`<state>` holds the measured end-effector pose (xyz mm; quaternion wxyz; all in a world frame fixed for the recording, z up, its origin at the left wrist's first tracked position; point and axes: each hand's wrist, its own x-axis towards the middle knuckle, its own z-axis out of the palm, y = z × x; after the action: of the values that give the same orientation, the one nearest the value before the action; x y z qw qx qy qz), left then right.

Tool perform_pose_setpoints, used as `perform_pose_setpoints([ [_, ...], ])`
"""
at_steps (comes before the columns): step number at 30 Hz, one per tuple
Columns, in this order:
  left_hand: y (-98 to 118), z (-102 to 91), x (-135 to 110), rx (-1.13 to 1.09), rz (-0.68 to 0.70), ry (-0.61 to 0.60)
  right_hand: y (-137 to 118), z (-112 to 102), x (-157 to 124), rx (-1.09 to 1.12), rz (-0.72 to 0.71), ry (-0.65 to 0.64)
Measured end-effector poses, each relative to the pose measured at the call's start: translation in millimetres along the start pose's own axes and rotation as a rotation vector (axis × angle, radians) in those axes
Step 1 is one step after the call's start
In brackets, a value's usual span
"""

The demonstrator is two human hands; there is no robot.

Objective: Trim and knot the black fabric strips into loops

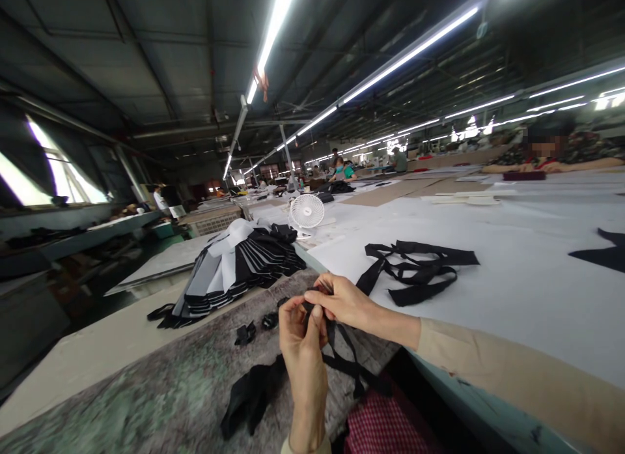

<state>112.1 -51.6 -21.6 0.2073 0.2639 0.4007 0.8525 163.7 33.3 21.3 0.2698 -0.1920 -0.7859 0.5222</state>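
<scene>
My left hand (pixel 305 350) and my right hand (pixel 342 301) meet over the worn grey board, both with fingers pinched on a black fabric strip (pixel 344 350). Its loose end hangs below my right hand toward my lap. The part between the fingertips is mostly hidden. Left of my left wrist lies a crumpled black cloth piece (pixel 251 395). Two small black bundles (pixel 245 333) rest on the board just beyond it. More black strips (pixel 415 268) lie in loose loops on the white table to the right.
A fanned stack of black, grey and white cut pieces (pixel 234 265) sits at left. Behind it stands a small white fan (pixel 306 212). Another black piece (pixel 603 252) lies at far right. A co-worker's arm (pixel 586 165) rests across the table at back right.
</scene>
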Motion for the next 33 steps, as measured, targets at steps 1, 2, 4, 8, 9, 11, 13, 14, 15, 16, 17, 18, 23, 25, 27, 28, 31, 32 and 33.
perform_pose_setpoints([
  [1, 0, -0.7, 1, 0.015, 0.011, 0.006, 1, 1, 0, 0.040, 0.030, -0.021],
  [2, 0, -1.6, 1, 0.024, 0.021, 0.011, 2, 2, 1, 0.096, 0.069, -0.043],
  [4, 1, -3.6, 3, 0.022, 0.020, 0.019, 4, 3, 1, 0.234, 0.138, -0.075],
  [8, 5, -10.3, 9, -0.083, -0.087, 0.026, 3, -2, -1, 0.253, -0.007, -0.135],
  [9, 5, -12.6, 11, -0.118, -0.123, 0.024, 2, -4, -1, 0.158, -0.109, -0.140],
  [11, 7, -17.5, 14, -0.181, -0.192, 0.002, 1, -8, -2, -0.066, -0.315, -0.133],
  [13, 9, -22.1, 17, -0.237, -0.262, -0.055, 0, -12, -1, -0.239, -0.464, -0.124],
  [14, 9, -24.0, 19, -0.261, -0.291, -0.088, 0, -13, -1, -0.287, -0.507, -0.132],
  [15, 10, -25.6, 20, -0.279, -0.311, -0.114, -1, -15, -2, -0.306, -0.524, -0.146],
  [16, 10, -26.7, 20, -0.287, -0.319, -0.128, -2, -16, -2, -0.296, -0.507, -0.159],
  [17, 10, -27.5, 21, -0.286, -0.315, -0.130, -4, -18, -2, -0.266, -0.463, -0.170],
  [18, 10, -27.8, 21, -0.275, -0.304, -0.124, -5, -19, -3, -0.233, -0.408, -0.184],
  [23, 8, -23.3, 19, -0.200, -0.193, -0.065, -13, -21, -6, -0.393, -0.332, -0.199],
  [25, 7, -19.8, 17, -0.157, -0.131, -0.028, -13, -20, -6, -0.465, -0.328, -0.154],
  [27, 5, -17.0, 15, -0.086, -0.050, 0.013, -12, -20, -5, -0.482, -0.320, -0.128],
  [28, 3, -16.3, 15, -0.044, -0.002, 0.031, -12, -19, -5, -0.481, -0.316, -0.122],
  [31, -1, -17.5, 15, 0.082, 0.112, 0.057, -11, -18, -4, -0.471, -0.267, -0.104],
  [32, -2, -18.7, 16, 0.127, 0.136, 0.061, -11, -17, -5, -0.477, -0.247, -0.096],
  [33, -4, -19.9, 17, 0.178, 0.159, 0.069, -11, -16, -6, -0.491, -0.235, -0.085],
])
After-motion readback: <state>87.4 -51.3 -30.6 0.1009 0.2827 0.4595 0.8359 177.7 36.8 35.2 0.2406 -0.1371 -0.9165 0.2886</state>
